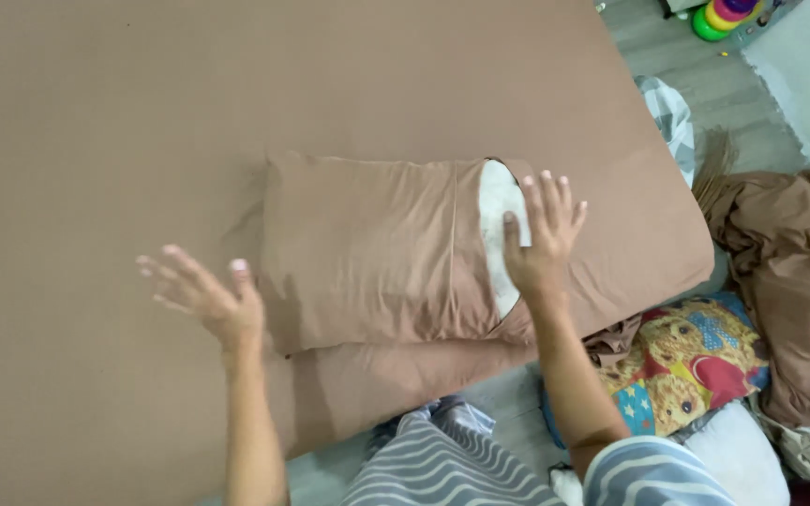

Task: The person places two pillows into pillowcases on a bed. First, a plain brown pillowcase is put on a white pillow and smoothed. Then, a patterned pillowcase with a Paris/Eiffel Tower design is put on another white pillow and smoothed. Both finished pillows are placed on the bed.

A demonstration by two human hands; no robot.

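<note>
On the brown bed (pixel 96 112), white pillow (pixel 497 211) inside brown pillowcase (pixel 367 248) (open end); both hands (pixel 541 239) (pixel 208 295), fingers spread, grasping nothing.

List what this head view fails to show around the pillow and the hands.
- Pillow: the white inner is mostly inside the brown case; the right hand covers part of the opening.
- Left hand: motion-blurred; contact with the mattress unclear.
- Ring-stacking toy: cut off by the top edge.
</note>
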